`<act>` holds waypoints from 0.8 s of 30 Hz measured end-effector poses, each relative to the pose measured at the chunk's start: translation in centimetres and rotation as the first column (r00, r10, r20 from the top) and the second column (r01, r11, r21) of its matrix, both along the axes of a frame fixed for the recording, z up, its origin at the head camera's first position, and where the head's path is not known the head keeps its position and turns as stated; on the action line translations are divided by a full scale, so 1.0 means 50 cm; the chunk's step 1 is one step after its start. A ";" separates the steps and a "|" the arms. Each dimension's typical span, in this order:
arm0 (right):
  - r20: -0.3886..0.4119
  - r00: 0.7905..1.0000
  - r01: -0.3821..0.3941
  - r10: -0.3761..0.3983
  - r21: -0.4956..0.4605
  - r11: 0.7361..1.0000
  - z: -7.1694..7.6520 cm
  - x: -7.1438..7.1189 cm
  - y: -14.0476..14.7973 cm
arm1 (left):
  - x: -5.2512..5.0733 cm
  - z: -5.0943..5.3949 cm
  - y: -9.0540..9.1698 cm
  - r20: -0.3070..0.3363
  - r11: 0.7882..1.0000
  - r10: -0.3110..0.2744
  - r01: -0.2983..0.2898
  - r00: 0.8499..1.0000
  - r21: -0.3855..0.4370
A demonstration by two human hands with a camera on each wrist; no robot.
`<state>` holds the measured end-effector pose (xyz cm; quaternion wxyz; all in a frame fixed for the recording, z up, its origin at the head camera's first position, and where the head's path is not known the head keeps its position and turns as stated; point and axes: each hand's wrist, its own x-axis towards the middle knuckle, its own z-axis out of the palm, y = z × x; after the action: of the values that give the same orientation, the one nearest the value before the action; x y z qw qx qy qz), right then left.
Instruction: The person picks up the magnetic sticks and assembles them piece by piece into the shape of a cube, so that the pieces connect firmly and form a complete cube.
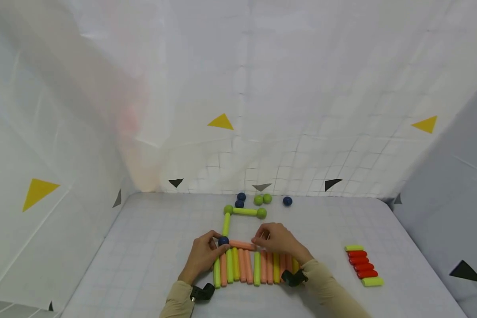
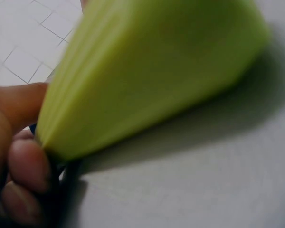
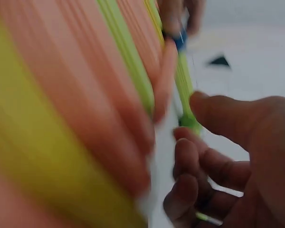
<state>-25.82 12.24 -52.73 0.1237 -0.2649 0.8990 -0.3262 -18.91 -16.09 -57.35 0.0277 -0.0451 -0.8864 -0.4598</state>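
My left hand (image 1: 202, 255) pinches a dark blue ball (image 1: 223, 240) between thumb and fingers. From that ball a salmon-pink stick (image 1: 242, 244) extends rightward, and a lime-green stick (image 1: 226, 224) runs away to a green ball (image 1: 228, 209). Another lime stick (image 1: 245, 211) joins this corner to a second green ball (image 1: 261, 213). By the pink stick's free end is my right hand (image 1: 279, 240), its fingers loosely bent. The right wrist view shows a gap between those fingers (image 3: 185, 156) and the pink stick (image 3: 165, 85). A lime stick (image 2: 147, 71) fills much of the left wrist view.
Below the hands lies a row of pink, lime and yellow sticks (image 1: 257, 268). Loose blue balls (image 1: 240, 200) and green balls (image 1: 263, 199) sit at the back, with another blue ball (image 1: 288, 201) to their right. Red pieces (image 1: 361, 264) between lime ones lie far right.
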 end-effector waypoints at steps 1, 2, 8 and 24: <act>-0.002 1.000 -0.011 0.011 0.020 1.000 0.002 0.014 -0.010 | 0.000 0.000 -0.001 0.008 1.000 0.002 -0.002 1.000 0.001; -0.009 1.000 -0.014 0.014 0.042 0.999 0.006 0.029 -0.020 | -0.001 0.000 -0.002 0.016 1.000 0.005 -0.005 1.000 0.003; -0.103 0.991 0.095 -0.081 0.138 0.986 0.009 0.085 -0.067 | 0.000 0.003 -0.005 0.027 1.000 0.005 -0.006 1.000 0.024; -0.085 0.987 0.149 -0.133 0.232 0.961 0.016 0.163 -0.123 | 0.000 0.006 -0.010 0.061 0.995 -0.003 -0.003 0.998 0.104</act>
<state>-17.69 6.08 -51.93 0.0999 -0.1945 0.9518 -0.2151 -18.93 -16.60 -57.04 0.0027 -0.0296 -0.8618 -0.5064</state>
